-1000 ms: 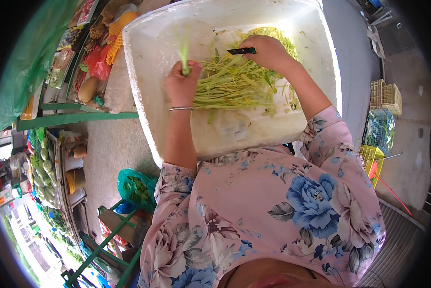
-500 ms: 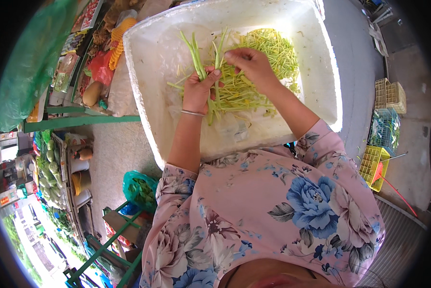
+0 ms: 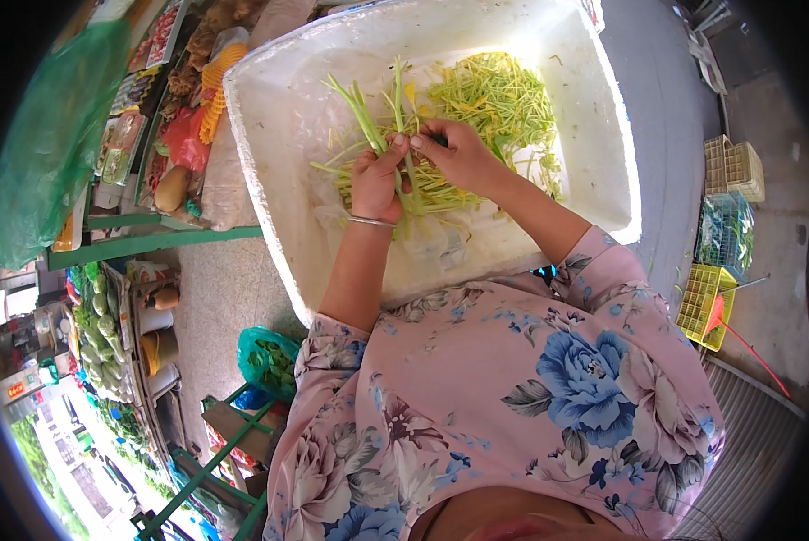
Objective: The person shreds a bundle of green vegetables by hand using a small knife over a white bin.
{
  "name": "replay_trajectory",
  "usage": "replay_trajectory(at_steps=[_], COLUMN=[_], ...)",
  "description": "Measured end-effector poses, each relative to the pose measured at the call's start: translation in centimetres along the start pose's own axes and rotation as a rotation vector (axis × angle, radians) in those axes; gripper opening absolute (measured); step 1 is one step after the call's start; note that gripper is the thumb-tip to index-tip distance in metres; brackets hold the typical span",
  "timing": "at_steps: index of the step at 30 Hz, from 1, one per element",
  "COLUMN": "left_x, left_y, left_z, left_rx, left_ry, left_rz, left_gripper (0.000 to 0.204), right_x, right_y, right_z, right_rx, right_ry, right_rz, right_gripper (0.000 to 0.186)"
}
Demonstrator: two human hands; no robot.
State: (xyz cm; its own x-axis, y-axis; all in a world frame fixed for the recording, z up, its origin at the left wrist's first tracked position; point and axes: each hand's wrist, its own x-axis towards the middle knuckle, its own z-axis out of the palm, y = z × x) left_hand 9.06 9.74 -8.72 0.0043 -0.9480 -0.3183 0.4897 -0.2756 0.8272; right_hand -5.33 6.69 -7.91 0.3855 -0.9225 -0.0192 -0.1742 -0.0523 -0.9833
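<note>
My left hand (image 3: 377,180) is closed around pale green stalks (image 3: 361,106) that stand up from its fist inside the white foam box (image 3: 298,239). My right hand (image 3: 454,158) meets it at the stalks, thumb and finger pinched on one at the left hand's thumb. A small dark object (image 3: 438,140), partly hidden, shows in my right fingers. Beneath and behind both hands lies a heap of yellow-green cut stems and leaves (image 3: 490,99) on the box's floor.
At left are a green-framed stall (image 3: 152,234) with produce and a red bag (image 3: 188,131), another vegetable stall (image 3: 98,334), and a teal bag of greens (image 3: 265,361) beside a green metal frame (image 3: 224,442). Stacked plastic crates (image 3: 706,307) stand at the right.
My right hand has come down from the back right to my left hand's stalks. My left hand has shifted right and lower since a second ago, with more stalks showing in it.
</note>
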Motion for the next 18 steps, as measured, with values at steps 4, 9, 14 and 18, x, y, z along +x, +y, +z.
replay_trajectory(at_steps=[4, 9, 14, 18], left_x=[1.5, 0.3, 0.2, 0.4], left_y=[-0.5, 0.5, 0.5, 0.1], left_z=[-1.4, -0.5, -0.2, 0.3], left_rx=[-0.141, 0.113, 0.249, 0.26], left_ry=[0.079, 0.078, 0.147, 0.122], left_rz=[0.002, 0.105, 0.164, 0.173], left_gripper=[0.014, 0.011, 0.015, 0.017], right_x=[-1.2, 0.8, 0.7, 1.4], right_y=[-0.7, -1.0, -0.7, 0.6], right_z=[0.2, -1.5, -1.0, -0.1], right_rx=[0.258, -0.005, -0.054, -0.115], right_ry=[-0.081, 0.427, 0.26, 0.257], right_rz=[0.128, 0.129, -0.093, -0.283], right_gripper=[0.022, 0.047, 0.055, 0.045])
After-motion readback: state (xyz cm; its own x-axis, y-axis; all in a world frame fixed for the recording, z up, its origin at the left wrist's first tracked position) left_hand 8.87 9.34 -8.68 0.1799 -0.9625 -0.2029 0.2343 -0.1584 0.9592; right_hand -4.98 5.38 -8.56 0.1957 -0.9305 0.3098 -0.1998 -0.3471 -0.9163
